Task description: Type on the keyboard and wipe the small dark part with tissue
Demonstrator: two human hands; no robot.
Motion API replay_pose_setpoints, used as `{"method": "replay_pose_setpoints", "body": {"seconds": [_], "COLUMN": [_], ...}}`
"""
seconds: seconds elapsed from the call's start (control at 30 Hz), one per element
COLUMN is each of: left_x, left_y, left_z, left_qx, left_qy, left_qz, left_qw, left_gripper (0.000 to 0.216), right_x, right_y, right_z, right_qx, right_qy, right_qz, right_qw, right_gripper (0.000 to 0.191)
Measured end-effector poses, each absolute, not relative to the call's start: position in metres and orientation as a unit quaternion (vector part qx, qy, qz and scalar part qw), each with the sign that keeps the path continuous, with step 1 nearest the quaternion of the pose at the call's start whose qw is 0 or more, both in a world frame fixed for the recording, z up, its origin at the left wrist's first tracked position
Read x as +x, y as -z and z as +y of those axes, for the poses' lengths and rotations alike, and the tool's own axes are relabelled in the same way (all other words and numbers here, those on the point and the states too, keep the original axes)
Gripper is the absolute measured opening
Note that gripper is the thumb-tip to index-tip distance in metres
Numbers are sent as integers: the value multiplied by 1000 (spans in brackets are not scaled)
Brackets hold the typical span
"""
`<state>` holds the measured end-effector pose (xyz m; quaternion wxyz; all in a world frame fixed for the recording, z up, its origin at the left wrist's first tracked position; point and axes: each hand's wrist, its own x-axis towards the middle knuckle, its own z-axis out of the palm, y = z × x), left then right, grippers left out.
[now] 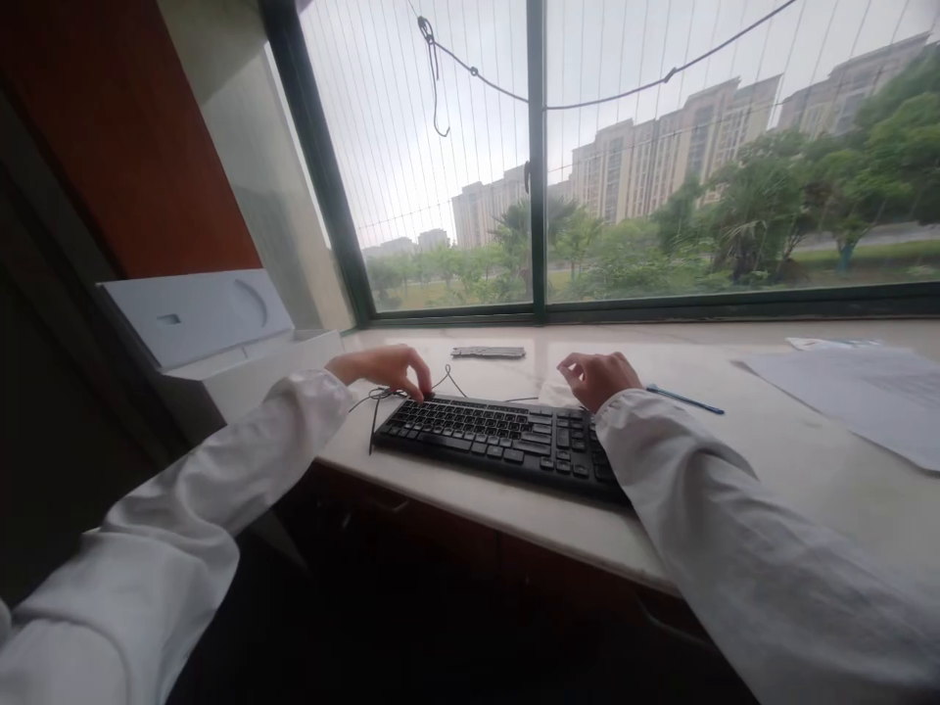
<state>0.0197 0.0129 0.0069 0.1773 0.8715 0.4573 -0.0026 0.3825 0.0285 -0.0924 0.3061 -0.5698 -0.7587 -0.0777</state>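
Note:
A black keyboard [506, 439] lies on the pale stone window ledge [771, 460], its thin dark cable [378, 397] looping off the left end. My left hand [389, 368] reaches over the keyboard's far left corner, fingers bent down and pressed together on that corner. At the far right end, my right hand [598, 377] is curled closed behind the keys. A pale, thin piece [552, 392] shows just under its fingers; I cannot make out what it is. Both arms are in white sleeves.
A blue pen [686, 399] lies right of my right hand, with sheets of paper [859, 392] further right. A small flat grey object [489, 352] rests by the window. A white box-like unit [212, 333] stands at the left. The big window [536, 157] backs the ledge.

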Motion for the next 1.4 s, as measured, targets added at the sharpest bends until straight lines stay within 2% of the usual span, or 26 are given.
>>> {"method": "replay_pose_setpoints", "body": {"seconds": [0.23,0.93,1.4], "left_x": [-12,-20,-17], "left_y": [8,20,25], "left_z": [5,11,19], "left_qx": [839,843,851], "left_qy": [83,88,90], "left_qz": [506,506,495], "left_qw": [184,160,149], "left_gripper": [29,24,21], "right_x": [382,382,382], "right_y": [91,92,93], "right_z": [25,26,26], "right_qx": [-583,-593,-587], "right_qy": [76,67,78], "right_qz": [-758,-764,-764], "right_qw": [280,246,256], "right_gripper": [25,25,23]}}
